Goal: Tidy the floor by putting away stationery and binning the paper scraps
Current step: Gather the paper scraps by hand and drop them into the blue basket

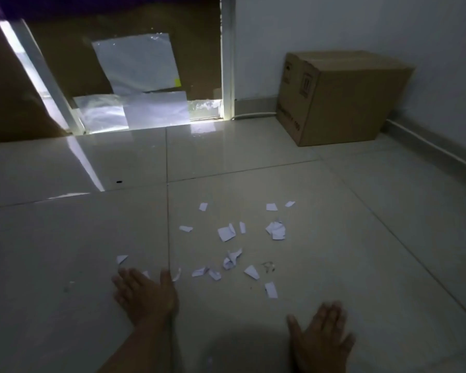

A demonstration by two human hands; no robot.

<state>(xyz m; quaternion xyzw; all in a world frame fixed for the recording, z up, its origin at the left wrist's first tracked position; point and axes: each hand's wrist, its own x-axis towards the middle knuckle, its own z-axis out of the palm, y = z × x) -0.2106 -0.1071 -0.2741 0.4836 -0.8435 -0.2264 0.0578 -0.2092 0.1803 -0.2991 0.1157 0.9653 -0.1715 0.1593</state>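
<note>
Several white paper scraps lie scattered on the pale tiled floor (334,211), among them a folded piece (226,233), a crumpled one (276,230) and another crumpled one (232,259). My left hand (143,294) lies flat on the floor with straight fingers at the near left edge of the scatter, touching a small scrap (176,275) by the thumb. My right hand (320,337) is spread open, low at the near right, just short of a scrap (271,289). Neither hand holds anything. No stationery is visible.
A closed cardboard box (339,98) stands in the far right corner against the wall. A glass door with a white frame (228,63) and sheets of paper (137,65) stuck on it lies straight ahead. A small dark spot (119,182) marks the floor.
</note>
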